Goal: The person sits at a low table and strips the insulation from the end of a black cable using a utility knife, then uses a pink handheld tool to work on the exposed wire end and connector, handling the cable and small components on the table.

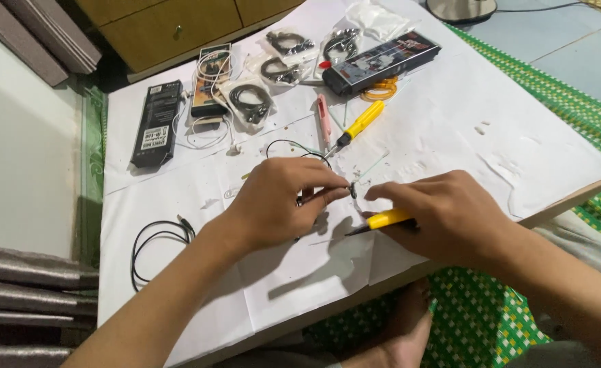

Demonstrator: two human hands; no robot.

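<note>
My left hand pinches a small dark earphone part on a thin black wire above the white paper-covered table. My right hand touches the same small part with its fingertips and also holds a yellow-handled tool, its dark tip pointing left. Both hands meet near the table's front middle.
A yellow screwdriver and a pink tool lie behind the hands. Several bagged black cables, a long black box at left, another dark box and a coiled black cable are on the table. Green mat at right.
</note>
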